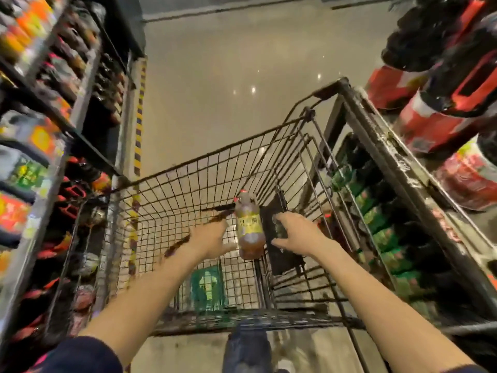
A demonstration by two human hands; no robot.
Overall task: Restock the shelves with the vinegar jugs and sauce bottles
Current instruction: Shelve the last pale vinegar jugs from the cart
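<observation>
An amber vinegar jug (248, 227) with a red cap and a yellow label lies inside the wire shopping cart (188, 189). My left hand (211, 239) reaches down just left of the jug, fingers spread, its fingertips near the jug's lower side. On the jug's right, my right hand (293, 232) rests with spread fingers on a dark bottle (279, 238) that also sits in the cart. Neither hand is closed around anything.
Shelves (48, 135) packed with bottles and jugs run along the left. On the right stands a dark metal trolley (403, 168) loaded with green-labelled bottles (384, 232); red packs are stacked beyond it. Grey floor (228, 63) stretches ahead of the cart.
</observation>
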